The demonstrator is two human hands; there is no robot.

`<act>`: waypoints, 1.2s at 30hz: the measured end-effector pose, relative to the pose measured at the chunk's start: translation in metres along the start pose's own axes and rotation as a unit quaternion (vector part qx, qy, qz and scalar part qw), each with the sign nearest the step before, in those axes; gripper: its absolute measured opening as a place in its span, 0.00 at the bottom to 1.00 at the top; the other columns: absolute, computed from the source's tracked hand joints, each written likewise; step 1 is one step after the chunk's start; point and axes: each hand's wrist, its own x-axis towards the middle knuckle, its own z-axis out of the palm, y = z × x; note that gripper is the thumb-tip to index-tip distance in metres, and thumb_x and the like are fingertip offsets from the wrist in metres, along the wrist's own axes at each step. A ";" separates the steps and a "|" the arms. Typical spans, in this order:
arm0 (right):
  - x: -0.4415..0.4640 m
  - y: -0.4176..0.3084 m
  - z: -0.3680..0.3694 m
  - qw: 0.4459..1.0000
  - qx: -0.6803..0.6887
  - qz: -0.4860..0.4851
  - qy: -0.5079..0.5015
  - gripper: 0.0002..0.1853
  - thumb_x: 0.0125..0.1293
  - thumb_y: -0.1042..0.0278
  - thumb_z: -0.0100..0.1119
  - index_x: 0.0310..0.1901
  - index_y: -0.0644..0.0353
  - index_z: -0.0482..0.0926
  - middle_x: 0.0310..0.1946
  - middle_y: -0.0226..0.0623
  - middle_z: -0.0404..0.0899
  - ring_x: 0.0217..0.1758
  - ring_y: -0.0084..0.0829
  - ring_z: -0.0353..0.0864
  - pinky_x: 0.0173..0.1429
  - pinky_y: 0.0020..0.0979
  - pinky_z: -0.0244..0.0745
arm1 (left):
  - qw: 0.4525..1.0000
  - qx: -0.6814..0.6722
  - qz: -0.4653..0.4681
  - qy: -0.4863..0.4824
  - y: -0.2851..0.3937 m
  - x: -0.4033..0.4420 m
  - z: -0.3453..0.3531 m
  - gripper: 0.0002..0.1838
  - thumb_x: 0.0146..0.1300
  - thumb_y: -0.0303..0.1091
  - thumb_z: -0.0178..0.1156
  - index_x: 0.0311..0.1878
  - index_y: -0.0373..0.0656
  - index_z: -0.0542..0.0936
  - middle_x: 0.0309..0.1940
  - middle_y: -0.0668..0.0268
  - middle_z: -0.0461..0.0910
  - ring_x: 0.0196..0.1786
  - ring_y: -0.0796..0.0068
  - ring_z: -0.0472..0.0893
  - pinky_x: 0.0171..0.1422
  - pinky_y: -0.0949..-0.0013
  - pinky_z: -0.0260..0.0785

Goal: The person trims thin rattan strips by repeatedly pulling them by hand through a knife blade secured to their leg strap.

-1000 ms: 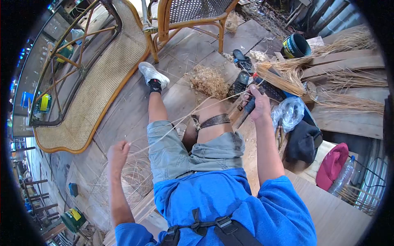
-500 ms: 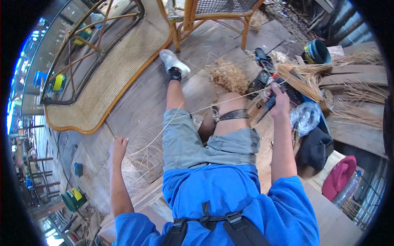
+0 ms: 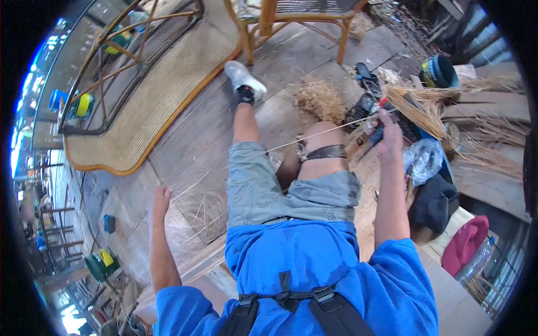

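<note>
A long, thin pale rattan strip (image 3: 302,140) runs slantwise across my bare leg between my two hands. At its upper right end, the fingers of my right hand (image 3: 390,134) are closed on it. Low on the left side, my left hand (image 3: 161,197) is closed, with the strip's other end leading toward it; the fingers there are small and partly hidden. A dark band (image 3: 324,154) is tied around my right knee, under the strip. Loose fine strands (image 3: 196,215) lie on the floor between my left hand and my leg.
A curved woven panel with a cane frame (image 3: 185,92) lies at upper left, beside a rattan chair (image 3: 297,19). Wood shavings (image 3: 320,102) are heaped past my knee. To the right are rattan bundles (image 3: 420,109), a bucket (image 3: 440,71), a black cap (image 3: 434,204) and a red cap (image 3: 465,243).
The whole view has shifted slightly. Against the floor, my left hand has moved a little outward to the left; my right hand keeps its place beside the rattan bundles.
</note>
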 end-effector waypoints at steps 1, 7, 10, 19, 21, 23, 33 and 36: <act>-0.005 0.002 0.006 1.000 -0.009 -0.009 -0.014 0.06 0.60 0.68 0.61 0.33 0.55 0.73 0.21 0.30 0.73 0.18 0.24 0.72 0.21 0.28 0.72 | 0.999 -0.033 -0.003 -0.012 0.014 -0.001 -0.003 0.17 0.59 0.44 0.56 0.39 0.37 0.77 0.36 0.52 0.78 0.40 0.59 0.78 0.44 0.60 0.67; -0.090 0.053 0.090 0.980 0.060 0.180 -0.056 0.05 0.61 0.70 0.59 0.34 0.58 0.73 0.20 0.33 0.73 0.18 0.27 0.72 0.20 0.28 0.69 | 0.965 -0.236 0.113 -0.021 0.189 -0.021 -0.039 0.20 0.63 0.40 0.53 0.54 0.38 0.74 0.48 0.53 0.78 0.52 0.60 0.77 0.58 0.64 0.66; -0.122 0.087 0.112 0.975 0.003 0.202 -0.088 0.06 0.61 0.69 0.59 0.35 0.59 0.73 0.21 0.32 0.73 0.19 0.25 0.72 0.19 0.27 0.69 | 0.931 -0.318 0.146 -0.102 0.278 -0.047 -0.041 0.19 0.65 0.41 0.52 0.53 0.38 0.75 0.44 0.56 0.79 0.49 0.65 0.78 0.55 0.66 0.67; -0.100 0.086 0.095 0.982 -0.037 0.173 -0.070 0.05 0.60 0.71 0.58 0.35 0.61 0.73 0.20 0.32 0.72 0.15 0.25 0.72 0.17 0.26 0.68 | 0.934 -0.294 0.157 -0.131 0.251 -0.064 -0.017 0.15 0.64 0.41 0.53 0.38 0.36 0.78 0.23 0.58 0.76 0.26 0.72 0.74 0.34 0.65 0.66; -0.079 0.060 0.087 0.995 -0.038 0.086 -0.042 0.06 0.61 0.70 0.59 0.37 0.59 0.73 0.22 0.32 0.73 0.19 0.25 0.74 0.19 0.29 0.70 | 0.957 -0.237 0.116 -0.119 0.217 -0.061 -0.023 0.15 0.64 0.40 0.53 0.37 0.35 0.78 0.23 0.55 0.76 0.26 0.69 0.75 0.34 0.63 0.66; -0.050 0.039 0.070 0.998 -0.031 0.057 -0.022 0.04 0.61 0.72 0.57 0.34 0.61 0.73 0.19 0.33 0.71 0.16 0.26 0.72 0.18 0.28 0.69 | 0.975 -0.180 0.109 -0.074 0.165 -0.052 -0.014 0.15 0.63 0.39 0.52 0.36 0.35 0.78 0.24 0.51 0.76 0.28 0.61 0.77 0.35 0.60 0.66; 0.001 -0.017 0.024 0.997 -0.049 -0.056 0.023 0.04 0.60 0.72 0.59 0.33 0.60 0.75 0.24 0.33 0.75 0.19 0.25 0.73 0.19 0.28 0.69 | 0.994 -0.097 0.022 -0.044 0.003 -0.035 0.013 0.17 0.59 0.39 0.51 0.27 0.32 0.74 0.24 0.48 0.73 0.29 0.53 0.75 0.36 0.56 0.65; 0.008 -0.019 0.020 0.997 -0.035 -0.060 0.026 0.04 0.60 0.71 0.60 0.34 0.60 0.75 0.23 0.33 0.75 0.19 0.25 0.73 0.19 0.28 0.69 | 0.994 -0.104 0.002 -0.037 -0.039 -0.035 0.028 0.17 0.59 0.39 0.51 0.27 0.32 0.74 0.24 0.48 0.73 0.30 0.51 0.75 0.37 0.55 0.65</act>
